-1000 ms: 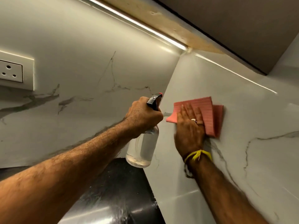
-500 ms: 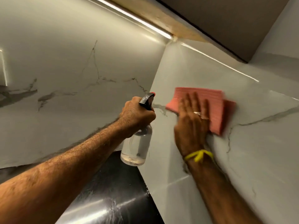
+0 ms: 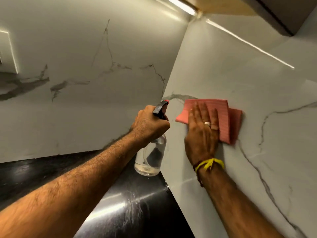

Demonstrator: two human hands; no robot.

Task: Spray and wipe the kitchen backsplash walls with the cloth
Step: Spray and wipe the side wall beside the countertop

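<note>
On the right-hand backsplash wall [image 3: 257,103], just past the corner, we press the folded pink cloth [image 3: 223,117] flat with our right hand [image 3: 202,133], fingers straight: wiping is the step in hand. Our left hand [image 3: 149,124] grips the spray bottle [image 3: 151,160] upright, its long axis vertical, nozzle aimed at that wall. Next, we judge, comes sweeping the cloth rightward over unwiped marble.

Home kitchen, I'm in the counter corner. Two marble-look backsplash walls [image 3: 223,69] meet at the corner; glossy black countertop [image 3: 120,212] runs below them. LED strip [image 3: 181,5] above the backsplash, under a wall cabinet [image 3: 281,12]. Switch plate [image 3: 8,52] on the backsplash, far left.
</note>
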